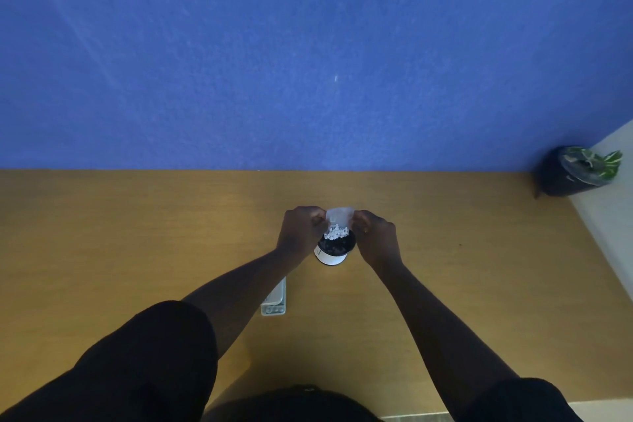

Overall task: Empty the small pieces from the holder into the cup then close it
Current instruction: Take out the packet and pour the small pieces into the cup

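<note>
A small clear holder (339, 215) is tilted over a white cup (331, 258) with a dark inside, which stands on the wooden table. My left hand (301, 228) grips the holder's left side and my right hand (375, 236) grips its right side. Small white pieces (335, 232) bunch at the holder's lower edge, right above the cup's mouth. Some pale specks lie inside the cup. I cannot make out a lid for the cup.
A flat pale grey case (275, 302) lies on the wooden table (137, 250) near my left forearm. A blue wall (308, 44) rises behind the table. A dark bin with green and white litter (579, 169) stands off the table's far right corner.
</note>
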